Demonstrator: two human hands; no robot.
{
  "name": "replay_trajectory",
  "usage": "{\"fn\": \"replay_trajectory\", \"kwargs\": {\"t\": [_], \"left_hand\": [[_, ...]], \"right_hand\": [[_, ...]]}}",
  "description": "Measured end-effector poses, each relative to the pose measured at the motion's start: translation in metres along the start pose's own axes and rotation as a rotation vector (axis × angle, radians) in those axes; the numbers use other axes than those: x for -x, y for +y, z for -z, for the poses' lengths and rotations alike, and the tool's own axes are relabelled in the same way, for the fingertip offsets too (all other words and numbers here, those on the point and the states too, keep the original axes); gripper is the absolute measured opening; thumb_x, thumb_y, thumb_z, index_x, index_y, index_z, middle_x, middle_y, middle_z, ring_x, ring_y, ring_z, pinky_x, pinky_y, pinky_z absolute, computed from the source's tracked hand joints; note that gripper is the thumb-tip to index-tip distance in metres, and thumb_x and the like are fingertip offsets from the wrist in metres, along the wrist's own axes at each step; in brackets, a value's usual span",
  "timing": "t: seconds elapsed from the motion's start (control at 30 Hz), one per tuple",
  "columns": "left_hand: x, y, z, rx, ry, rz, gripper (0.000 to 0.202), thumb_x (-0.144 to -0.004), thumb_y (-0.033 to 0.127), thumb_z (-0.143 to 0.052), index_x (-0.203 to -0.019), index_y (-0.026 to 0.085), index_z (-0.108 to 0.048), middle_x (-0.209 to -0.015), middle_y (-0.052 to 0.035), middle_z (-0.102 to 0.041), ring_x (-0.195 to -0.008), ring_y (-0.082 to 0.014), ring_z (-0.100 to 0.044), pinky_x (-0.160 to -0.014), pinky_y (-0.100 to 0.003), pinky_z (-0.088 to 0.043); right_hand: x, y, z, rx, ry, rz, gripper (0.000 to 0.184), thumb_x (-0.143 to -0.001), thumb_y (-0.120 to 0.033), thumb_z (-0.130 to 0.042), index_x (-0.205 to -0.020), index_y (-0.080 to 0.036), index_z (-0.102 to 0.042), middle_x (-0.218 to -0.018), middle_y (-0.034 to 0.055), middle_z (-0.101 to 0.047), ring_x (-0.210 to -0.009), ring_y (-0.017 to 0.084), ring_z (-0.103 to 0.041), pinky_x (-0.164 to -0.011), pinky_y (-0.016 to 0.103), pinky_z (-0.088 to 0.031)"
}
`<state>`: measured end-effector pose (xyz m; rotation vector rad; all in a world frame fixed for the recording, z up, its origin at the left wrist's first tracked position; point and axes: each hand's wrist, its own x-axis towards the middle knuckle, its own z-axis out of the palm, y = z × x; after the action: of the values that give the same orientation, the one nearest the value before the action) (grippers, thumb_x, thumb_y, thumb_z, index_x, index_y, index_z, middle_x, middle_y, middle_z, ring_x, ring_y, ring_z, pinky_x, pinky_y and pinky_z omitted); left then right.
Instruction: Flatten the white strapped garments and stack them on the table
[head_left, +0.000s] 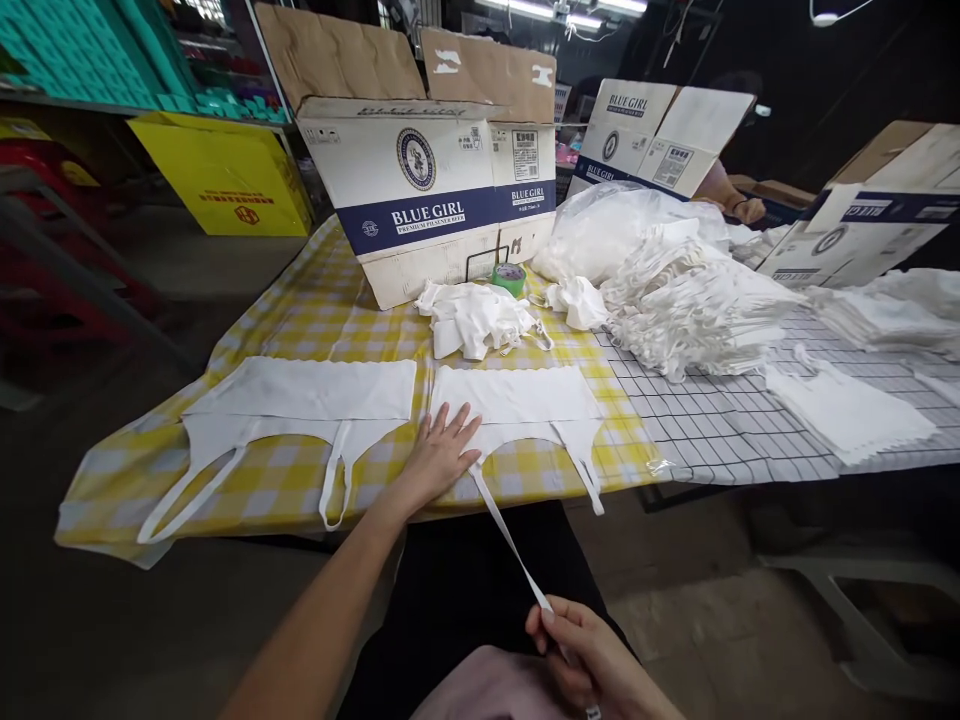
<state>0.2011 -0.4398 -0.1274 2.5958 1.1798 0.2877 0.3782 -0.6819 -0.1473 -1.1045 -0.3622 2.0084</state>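
Note:
Two white strappy garments lie flat on the yellow checked tablecloth (300, 300): one on the left (300, 395) and one in the middle (517, 400). My left hand (442, 450) rests flat with fingers spread on the lower left corner of the middle garment. My right hand (577, 650), down near my lap, pinches the end of that garment's long white strap (510, 535), which is pulled taut off the table edge.
A Blue Girl cardboard box (427, 190) stands open at the back, with green tape (510, 278) and a crumpled white pile (472, 320) before it. A big heap of white garments (675, 290) lies to the right on a grid cloth (720, 420). More boxes and another person's hand (746, 208) lie beyond.

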Motion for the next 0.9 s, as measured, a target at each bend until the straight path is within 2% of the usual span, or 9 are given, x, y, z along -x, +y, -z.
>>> {"fn": "replay_trajectory", "kwargs": {"t": [0.13, 0.23, 0.33, 0.4, 0.47, 0.53, 0.63, 0.77, 0.9], "left_hand": [[-0.001, 0.0, -0.001, -0.004, -0.005, 0.001, 0.051, -0.089, 0.042, -0.036, -0.138, 0.031, -0.028, -0.149, -0.0005, -0.019, -0.137, -0.0298, -0.006, -0.108, -0.053, -0.008], [-0.002, -0.001, 0.002, 0.019, -0.019, 0.003, 0.05, -0.089, 0.04, -0.037, -0.137, 0.03, -0.03, -0.149, -0.0008, -0.021, -0.137, -0.0293, -0.008, -0.108, -0.053, -0.008], [0.001, 0.008, 0.013, 0.101, 0.003, -0.006, 0.048, -0.088, 0.032, -0.039, -0.135, 0.026, -0.034, -0.146, -0.0029, -0.027, -0.136, -0.0258, -0.015, -0.11, -0.051, -0.01], [0.009, 0.025, 0.026, 0.193, 0.065, -0.04, 0.044, -0.088, 0.024, -0.038, -0.131, 0.024, -0.041, -0.143, -0.0034, -0.035, -0.134, -0.0226, -0.022, -0.11, -0.048, -0.012], [0.021, 0.048, 0.038, 0.343, 0.091, -0.097, 0.039, -0.087, 0.017, -0.036, -0.123, 0.023, -0.05, -0.132, -0.0034, -0.048, -0.126, -0.0194, -0.037, -0.109, -0.042, -0.023], [0.038, 0.074, 0.044, 0.542, -0.001, -0.155, 0.037, -0.085, 0.013, -0.036, -0.114, 0.023, -0.056, -0.112, -0.0032, -0.061, -0.107, -0.0153, -0.053, -0.096, -0.032, -0.04], [0.064, 0.104, 0.037, 0.701, -0.156, -0.253, 0.04, -0.08, 0.005, -0.038, -0.109, 0.022, -0.059, -0.103, -0.0032, -0.063, -0.096, -0.0127, -0.057, -0.086, -0.024, -0.044], [0.084, 0.12, 0.013, 0.684, -0.262, -0.35, 0.049, -0.073, 0.001, -0.045, -0.115, 0.023, -0.054, -0.114, -0.0033, -0.058, -0.11, -0.0161, -0.049, -0.103, -0.034, -0.029], [0.082, 0.122, -0.003, 0.578, -0.322, -0.316, 0.016, -0.081, 0.014, -0.046, -0.091, 0.019, -0.058, -0.086, -0.0017, -0.061, -0.081, -0.0135, -0.054, -0.082, -0.027, -0.04]], "right_hand": [[0.01, -0.003, -0.001, -0.009, -0.028, -0.03, 0.031, -0.085, -0.039, -0.05, -0.078, -0.01, -0.061, -0.049, -0.0052, -0.043, -0.03, -0.001, -0.023, -0.031, 0.016, -0.01], [0.015, -0.003, -0.004, -0.014, -0.083, -0.04, 0.037, -0.088, -0.039, -0.046, -0.078, -0.008, -0.061, -0.047, -0.0015, -0.048, -0.033, 0.003, -0.039, -0.034, 0.016, -0.022], [0.015, 0.0, -0.001, -0.21, -0.175, -0.051, 0.039, -0.089, -0.044, -0.041, -0.074, -0.012, -0.057, -0.051, 0.0004, -0.053, -0.04, 0.008, -0.05, -0.038, 0.017, -0.03], [0.013, 0.001, 0.005, -0.364, -0.297, -0.071, 0.037, -0.087, -0.047, -0.041, -0.068, -0.016, -0.051, -0.048, -0.0021, -0.05, -0.036, 0.008, -0.047, -0.034, 0.017, -0.028], [0.009, 0.002, 0.01, -0.495, -0.409, -0.117, 0.037, -0.086, -0.048, -0.042, -0.063, -0.019, -0.045, -0.043, -0.0057, -0.044, -0.029, 0.007, -0.037, -0.029, 0.017, -0.024], [0.005, 0.002, 0.012, -0.593, -0.448, -0.15, 0.038, -0.086, -0.046, -0.043, -0.06, -0.02, -0.039, -0.039, -0.008, -0.037, -0.027, 0.006, -0.028, -0.029, 0.016, -0.027], [0.001, 0.0, 0.011, -0.649, -0.489, -0.129, 0.038, -0.086, -0.041, -0.045, -0.056, -0.02, -0.035, -0.039, -0.0078, -0.039, -0.027, 0.006, -0.028, -0.03, 0.017, -0.032], [-0.005, 0.001, 0.003, -0.633, -0.649, -0.026, 0.047, -0.087, -0.044, -0.035, -0.047, -0.019, -0.034, -0.039, -0.0033, -0.044, -0.026, 0.01, -0.042, -0.027, 0.019, -0.033], [-0.006, -0.007, -0.001, -0.581, -0.631, 0.01, 0.056, -0.087, -0.053, -0.027, -0.046, -0.019, -0.042, -0.036, -0.0015, -0.043, -0.028, 0.013, -0.047, -0.026, 0.02, -0.034]]}}
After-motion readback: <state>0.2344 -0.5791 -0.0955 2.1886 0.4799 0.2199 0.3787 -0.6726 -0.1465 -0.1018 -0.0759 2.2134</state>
